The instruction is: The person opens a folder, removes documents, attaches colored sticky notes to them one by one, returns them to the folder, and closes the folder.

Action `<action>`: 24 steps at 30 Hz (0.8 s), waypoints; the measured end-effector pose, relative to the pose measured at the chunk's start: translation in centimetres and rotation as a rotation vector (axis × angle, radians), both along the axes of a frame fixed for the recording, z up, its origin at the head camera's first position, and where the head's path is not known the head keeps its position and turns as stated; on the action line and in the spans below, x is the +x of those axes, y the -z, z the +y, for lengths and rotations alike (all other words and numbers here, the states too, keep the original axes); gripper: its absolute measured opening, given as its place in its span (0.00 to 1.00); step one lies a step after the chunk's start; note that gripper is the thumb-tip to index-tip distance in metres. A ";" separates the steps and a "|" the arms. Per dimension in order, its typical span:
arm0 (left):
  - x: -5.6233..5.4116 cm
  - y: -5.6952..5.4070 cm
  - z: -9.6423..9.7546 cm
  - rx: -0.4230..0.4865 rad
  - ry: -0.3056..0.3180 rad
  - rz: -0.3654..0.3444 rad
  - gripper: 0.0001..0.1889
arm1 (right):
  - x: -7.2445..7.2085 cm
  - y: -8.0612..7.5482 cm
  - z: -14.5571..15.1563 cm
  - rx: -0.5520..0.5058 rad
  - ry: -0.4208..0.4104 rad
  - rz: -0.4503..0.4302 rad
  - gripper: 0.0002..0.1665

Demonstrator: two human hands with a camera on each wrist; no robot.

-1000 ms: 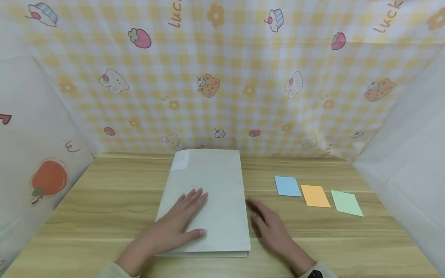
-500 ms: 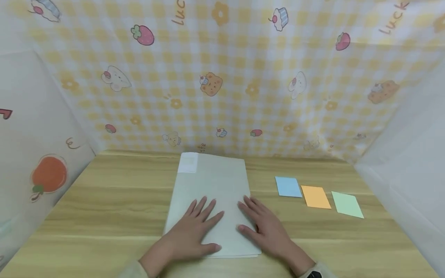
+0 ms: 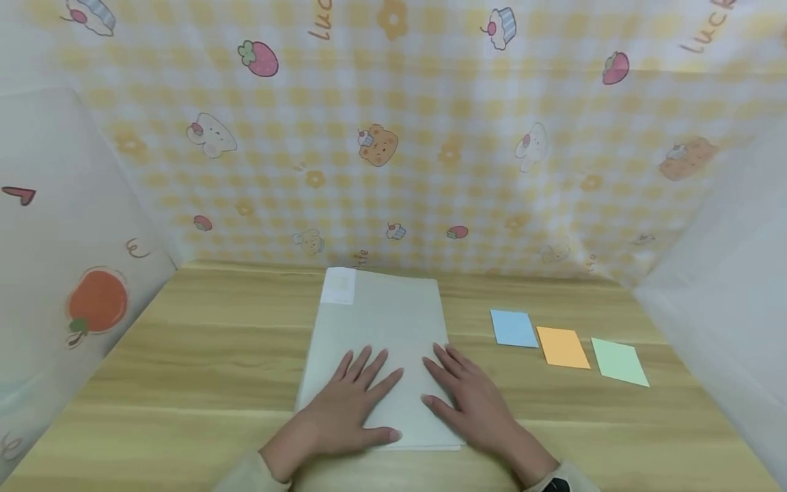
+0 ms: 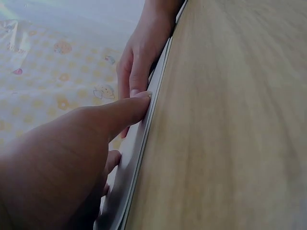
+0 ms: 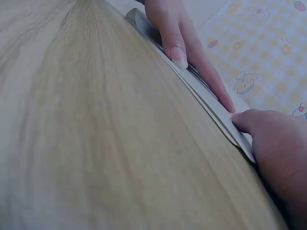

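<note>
A pale grey folder (image 3: 393, 321) lies closed on the wooden table, with a white label (image 3: 338, 285) at its far left corner. My left hand (image 3: 344, 413) rests palm down on the folder's near left part, fingers spread. Over the near right edge lies my right hand (image 3: 473, 403), its fingertips on the cover and its fingers extended. In the left wrist view, the thumb of the left hand (image 4: 72, 143) touches the cover near the folder's edge (image 4: 136, 158). The right wrist view shows the folder's layered edge (image 5: 211, 105) slightly parted.
To the right of the folder lie a blue sticky note (image 3: 514, 329), an orange sticky note (image 3: 563, 347) and a green sticky note (image 3: 619, 362) in a slanting row. A yellow checked cloth (image 3: 418, 198) hangs behind the wooden table (image 3: 203, 342).
My right hand has moved from beside the folder onto its right edge. The left hand and the folder have shifted right, and the cover now lies flatter.
</note>
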State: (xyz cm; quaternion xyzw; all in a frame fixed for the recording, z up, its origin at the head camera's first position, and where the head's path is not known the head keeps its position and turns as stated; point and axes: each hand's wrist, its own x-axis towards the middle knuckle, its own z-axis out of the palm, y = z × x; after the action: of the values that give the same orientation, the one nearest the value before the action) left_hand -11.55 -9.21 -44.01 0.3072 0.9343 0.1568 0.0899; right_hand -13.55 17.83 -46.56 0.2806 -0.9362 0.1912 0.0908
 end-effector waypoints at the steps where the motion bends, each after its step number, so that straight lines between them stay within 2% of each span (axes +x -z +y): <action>1: 0.0 0.0 0.0 -0.002 0.004 -0.005 0.46 | 0.2 0.0 0.0 -0.005 0.002 0.004 0.34; 11: 0.9 -0.8 0.1 -0.025 0.008 -0.029 0.46 | 1.4 -0.2 -0.1 0.006 0.016 -0.005 0.35; 17: 1.2 -0.7 0.1 -0.030 0.012 -0.019 0.46 | 2.0 -0.1 -0.2 0.009 0.028 -0.012 0.34; 21: 0.9 -0.3 0.4 -0.019 0.006 0.001 0.46 | 1.5 -0.1 0.1 -0.004 0.020 -0.021 0.34; 24: 0.3 -0.2 0.5 -0.008 -0.001 0.011 0.45 | 0.8 -0.5 0.3 -0.016 0.008 -0.064 0.35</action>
State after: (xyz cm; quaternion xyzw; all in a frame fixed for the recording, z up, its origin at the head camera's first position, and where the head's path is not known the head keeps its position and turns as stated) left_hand -11.26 -8.67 -43.81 0.3071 0.9356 0.1516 0.0860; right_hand -12.71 18.11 -46.10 0.2700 -0.9381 0.2073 0.0641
